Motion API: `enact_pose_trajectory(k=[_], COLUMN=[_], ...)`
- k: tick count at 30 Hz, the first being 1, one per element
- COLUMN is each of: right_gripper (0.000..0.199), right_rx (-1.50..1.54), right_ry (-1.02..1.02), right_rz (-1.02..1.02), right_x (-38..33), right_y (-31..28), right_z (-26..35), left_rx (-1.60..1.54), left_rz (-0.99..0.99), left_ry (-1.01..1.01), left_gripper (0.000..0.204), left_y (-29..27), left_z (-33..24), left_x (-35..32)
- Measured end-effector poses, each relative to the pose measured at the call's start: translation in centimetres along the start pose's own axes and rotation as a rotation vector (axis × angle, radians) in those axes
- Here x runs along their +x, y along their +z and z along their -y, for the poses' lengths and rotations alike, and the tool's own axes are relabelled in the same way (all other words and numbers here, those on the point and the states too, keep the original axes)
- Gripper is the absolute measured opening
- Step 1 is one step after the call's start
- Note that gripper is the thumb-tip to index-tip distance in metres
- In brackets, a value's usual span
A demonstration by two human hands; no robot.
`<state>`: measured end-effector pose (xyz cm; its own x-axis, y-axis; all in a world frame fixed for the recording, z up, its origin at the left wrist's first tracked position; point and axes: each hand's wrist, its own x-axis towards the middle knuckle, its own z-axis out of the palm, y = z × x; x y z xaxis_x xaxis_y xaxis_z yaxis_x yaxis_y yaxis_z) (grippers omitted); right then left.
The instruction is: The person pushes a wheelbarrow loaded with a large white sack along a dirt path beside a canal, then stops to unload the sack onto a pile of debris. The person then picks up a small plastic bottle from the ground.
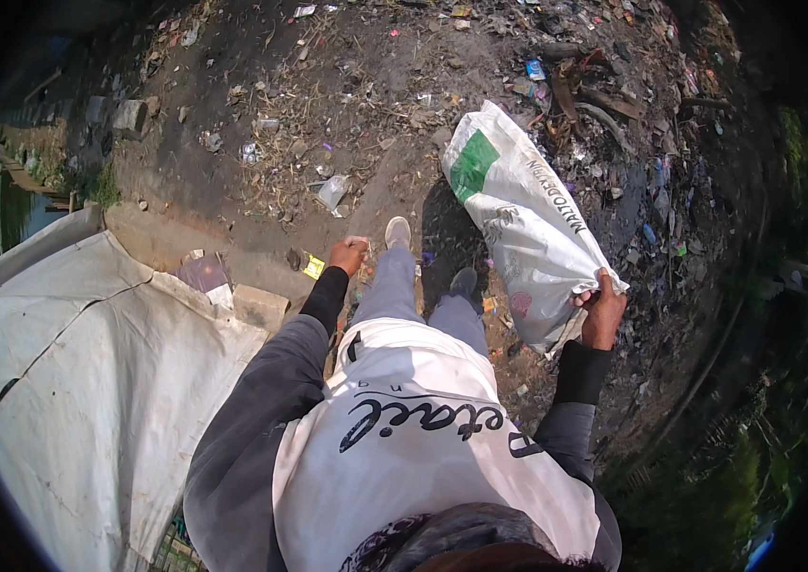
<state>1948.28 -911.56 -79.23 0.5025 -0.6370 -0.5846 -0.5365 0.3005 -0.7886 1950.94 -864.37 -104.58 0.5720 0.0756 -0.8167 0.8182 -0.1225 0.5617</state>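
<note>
My right hand (pixel 602 313) grips the gathered edge of a large white woven sack (pixel 530 224) with a green patch and dark print. The sack hangs out ahead of that hand, its far end reaching over the littered ground, and its contents cannot be seen. Ahead of my body on the left, my left hand (pixel 347 255) is curled closed in the air, beside my left leg; whatever its fingers may hold is hidden. A yellow wrapper (pixel 314 267) lies on the ground just to the left of that hand.
Litter, straw and scraps cover the dirt ground (pixel 366 143). A white tarpaulin (pixel 118 381) drapes over something on the left, beside a concrete ledge (pixel 151 238). Pieces of wood (pixel 604 100) lie at the far right, and concrete blocks (pixel 130 116) at the far left. Greenery borders the right side.
</note>
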Motion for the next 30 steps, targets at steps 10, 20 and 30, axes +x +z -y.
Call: enact_pose_trajectory(k=[10, 20, 30], right_gripper=[0.028, 0.03, 0.029], right_rx=[0.141, 0.216, 0.25], right_ry=[-0.306, -0.512, -0.613], right_rz=[0.101, 0.204, -0.037], right_x=[5.2, 12.3, 16.2], right_y=[8.5, 10.2, 17.7], right_z=[17.2, 25.8, 35.4], left_rx=[0.02, 0.119, -0.089], left_rz=[0.158, 0.379, 0.073], left_ry=[0.064, 0.18, 0.044], left_gripper=[0.025, 0.031, 0.031], left_y=[5.4, 9.0, -1.8], left_z=[-6.4, -8.0, -3.0], left_x=[-0.2, -5.0, -3.5])
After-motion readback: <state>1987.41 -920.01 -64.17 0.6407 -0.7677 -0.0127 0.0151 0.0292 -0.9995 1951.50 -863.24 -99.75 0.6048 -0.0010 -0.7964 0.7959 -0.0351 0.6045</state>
